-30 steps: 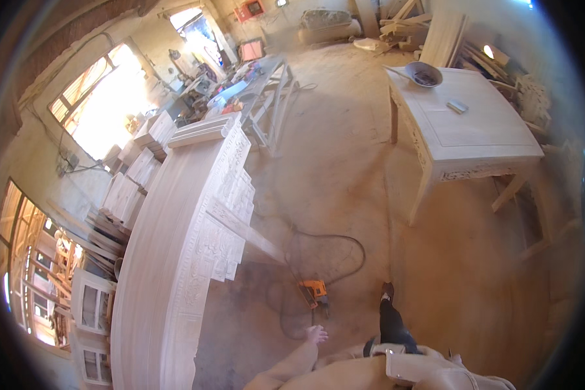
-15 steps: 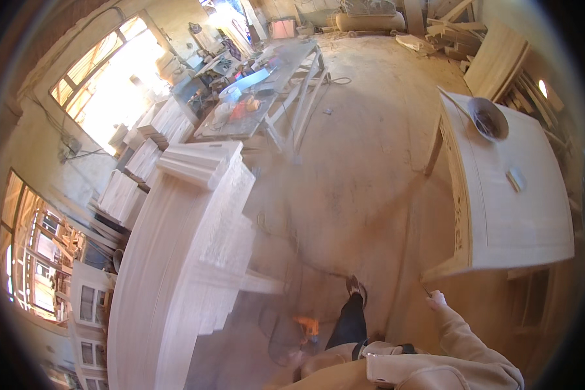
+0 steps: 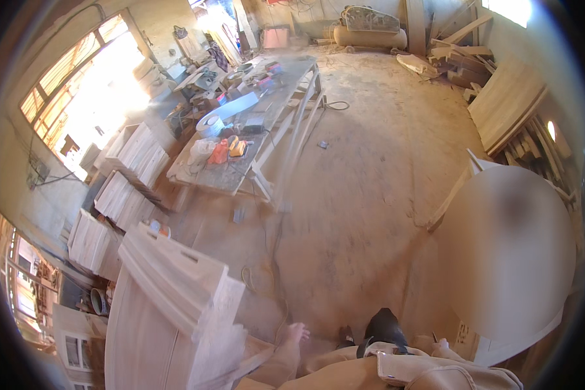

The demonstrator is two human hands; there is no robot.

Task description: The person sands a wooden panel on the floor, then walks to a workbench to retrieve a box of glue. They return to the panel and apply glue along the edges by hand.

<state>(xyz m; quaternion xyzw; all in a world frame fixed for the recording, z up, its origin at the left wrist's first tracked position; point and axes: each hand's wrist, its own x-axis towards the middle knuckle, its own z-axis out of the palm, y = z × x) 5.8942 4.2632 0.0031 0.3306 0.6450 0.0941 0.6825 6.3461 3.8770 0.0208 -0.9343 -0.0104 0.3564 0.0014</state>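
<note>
Workshop floor: L hand (image 3: 297,333) open, R hand (image 3: 441,347) on thin stick (image 3: 435,337)

L hand low centre, fingers spread wide, grip loose. Nearest thing: big pale wood furniture pc (image 3: 153,331), lower L, tilted in view; contact w/ hand can't tell. R hand lower R, small in view, fingers closed approx. round stick; exact kind unclear. Just beside it: pale table (image 3: 500,350), mostly blurred out. Dark-trousered leg (image 3: 385,328) betw. hands, tan jacket (image 3: 344,370) below.

Beyond: workbench (image 3: 222,174) w/ white roll (image 3: 209,126), orange bag (image 3: 219,152), yellow tool (image 3: 239,148). Drawer-like wood boxes (image 3: 133,156) along L wall. Horiz. tank (image 3: 370,38) at far wall; wide boards (image 3: 506,107) leaning R, scrap timber (image 3: 461,62) behind.
</note>
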